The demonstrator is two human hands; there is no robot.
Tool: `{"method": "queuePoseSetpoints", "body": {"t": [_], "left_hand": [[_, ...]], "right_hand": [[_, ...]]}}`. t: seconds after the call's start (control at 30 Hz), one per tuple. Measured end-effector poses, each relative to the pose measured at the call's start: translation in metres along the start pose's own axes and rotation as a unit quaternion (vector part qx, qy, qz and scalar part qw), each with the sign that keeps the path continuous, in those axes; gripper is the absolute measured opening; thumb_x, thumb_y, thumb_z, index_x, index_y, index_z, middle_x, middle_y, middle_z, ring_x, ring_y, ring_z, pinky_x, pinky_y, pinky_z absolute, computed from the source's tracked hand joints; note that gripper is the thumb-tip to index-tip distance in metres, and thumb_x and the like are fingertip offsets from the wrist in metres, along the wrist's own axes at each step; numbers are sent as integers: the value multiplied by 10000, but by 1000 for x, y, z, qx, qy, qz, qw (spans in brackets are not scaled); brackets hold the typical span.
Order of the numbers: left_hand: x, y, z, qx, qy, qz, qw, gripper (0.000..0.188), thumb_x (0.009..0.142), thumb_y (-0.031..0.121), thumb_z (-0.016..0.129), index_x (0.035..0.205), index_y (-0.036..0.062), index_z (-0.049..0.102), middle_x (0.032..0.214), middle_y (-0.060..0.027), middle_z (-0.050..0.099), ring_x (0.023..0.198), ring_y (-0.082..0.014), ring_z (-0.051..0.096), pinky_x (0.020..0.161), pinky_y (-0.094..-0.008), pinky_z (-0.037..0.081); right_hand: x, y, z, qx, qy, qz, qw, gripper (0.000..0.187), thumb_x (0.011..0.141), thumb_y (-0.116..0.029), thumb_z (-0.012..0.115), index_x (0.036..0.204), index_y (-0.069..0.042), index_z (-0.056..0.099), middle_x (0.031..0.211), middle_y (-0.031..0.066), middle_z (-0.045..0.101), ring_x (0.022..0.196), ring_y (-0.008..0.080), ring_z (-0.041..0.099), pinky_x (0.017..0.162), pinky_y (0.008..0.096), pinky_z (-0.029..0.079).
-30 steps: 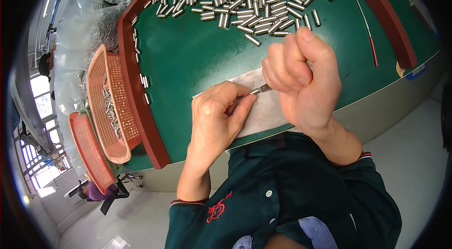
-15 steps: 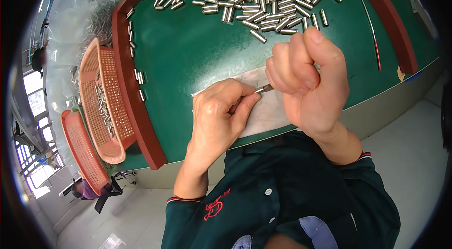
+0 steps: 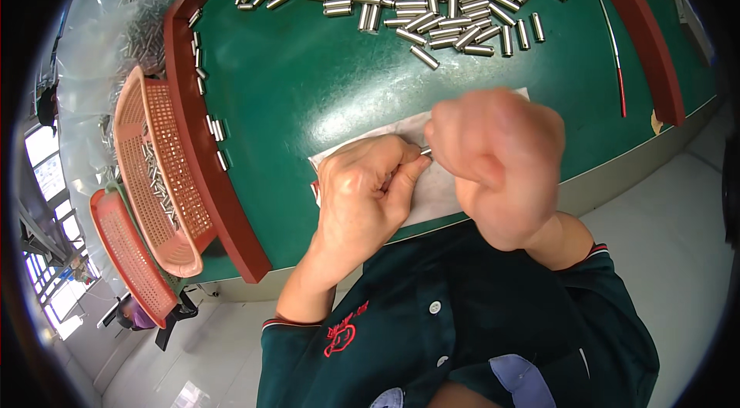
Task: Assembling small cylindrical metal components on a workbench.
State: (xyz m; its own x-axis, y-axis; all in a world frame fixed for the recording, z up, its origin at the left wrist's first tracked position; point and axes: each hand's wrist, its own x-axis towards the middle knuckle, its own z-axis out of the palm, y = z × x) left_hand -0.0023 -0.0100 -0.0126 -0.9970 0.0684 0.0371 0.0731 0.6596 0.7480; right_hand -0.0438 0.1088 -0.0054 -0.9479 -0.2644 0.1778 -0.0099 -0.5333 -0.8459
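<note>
My left hand (image 3: 362, 188) is closed in a pinch over a pale cloth (image 3: 432, 204). A bit of a small metal tube (image 3: 426, 151) shows at its thumb and fingertip. Close on its right, my right hand (image 3: 501, 165) is a closed fist, smeared by motion. Whatever that fist grips is hidden inside the fingers. Beyond both hands, many short shiny metal tubes (image 3: 424, 57) lie in a loose heap on the green tabletop (image 3: 270, 92).
Red-brown rails (image 3: 202, 169) border the table on both sides. Left of it stand pink plastic baskets (image 3: 173, 153), one with small metal pieces, and clear bags (image 3: 92, 61) of parts. A thin red-handled tool (image 3: 620, 92) lies at the right. Several tubes line the left rail.
My right fist has turned and dropped slightly, with its thumb no longer raised. The dark piece between the hands is now out of sight. My left hand keeps its pinch.
</note>
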Motion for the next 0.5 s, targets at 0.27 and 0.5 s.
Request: {"method": "queuePoseSetpoints", "body": {"t": [0.27,0.5], "left_hand": [[0,3,6,24,17,-11,1000,88,669,21,659,667,6,573,523,-99,503,436,-195,467,430,-286,368],[-7,4,3,-51,65,-41,996,91,709,35,660,699,6,575,525,-9,470,458,-70,414,437,-220,326]], "right_hand": [[15,-3,-10,51,17,66,996,384,890,-158,331,520,-94,254,463,-33,218,419,62,169,402,227,155],[1,-12,-33,99,50,-9,994,402,892,-224,289,503,-134,249,427,-34,224,396,69,145,391,237,159]]}}
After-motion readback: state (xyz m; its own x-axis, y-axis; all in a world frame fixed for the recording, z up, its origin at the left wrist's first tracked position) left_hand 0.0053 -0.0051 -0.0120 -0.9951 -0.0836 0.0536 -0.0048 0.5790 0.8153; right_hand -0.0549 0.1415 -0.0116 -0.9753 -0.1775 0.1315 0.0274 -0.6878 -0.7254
